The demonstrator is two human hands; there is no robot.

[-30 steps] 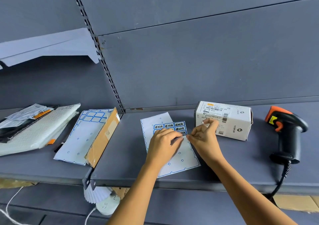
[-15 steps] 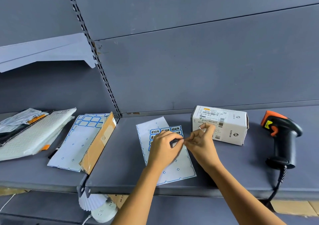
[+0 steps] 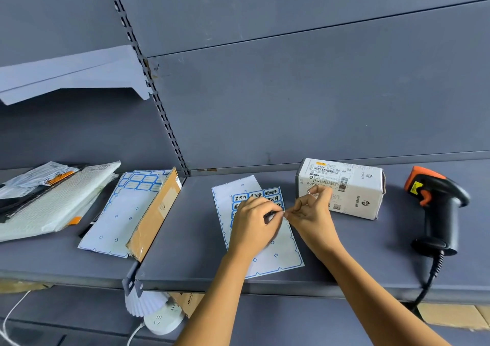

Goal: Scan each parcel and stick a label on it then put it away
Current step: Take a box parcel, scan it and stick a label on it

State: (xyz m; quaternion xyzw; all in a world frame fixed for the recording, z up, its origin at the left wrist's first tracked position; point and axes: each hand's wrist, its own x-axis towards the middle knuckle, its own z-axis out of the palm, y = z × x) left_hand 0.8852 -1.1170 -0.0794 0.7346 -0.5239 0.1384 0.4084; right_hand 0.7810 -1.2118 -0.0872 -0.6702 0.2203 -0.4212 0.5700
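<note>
A white label sheet (image 3: pixel 275 255) with blue-edged stickers lies on the grey shelf (image 3: pixel 191 239) in front of me. My left hand (image 3: pixel 254 223) rests on the sheet with its fingertips curled at a label. My right hand (image 3: pixel 313 213) pinches the edge of that label beside the left fingertips. Just behind my right hand lies a white parcel box (image 3: pixel 355 189) with a barcode on top. The black and orange scanner (image 3: pixel 440 210) stands upright at the right, held by neither hand.
On the left shelf lie a second label sheet (image 3: pixel 119 221) on a flat cardboard parcel (image 3: pixel 156 218), a white padded mailer (image 3: pixel 55 202) and grey bags (image 3: pixel 34 176). The scanner's coiled cable (image 3: pixel 429 279) hangs over the front edge. A white power strip (image 3: pixel 164 319) sits below.
Both hands stay at the same spot on the sheet, fingertips together at a label. The view has tilted slightly; the box and the scanner have not moved.
</note>
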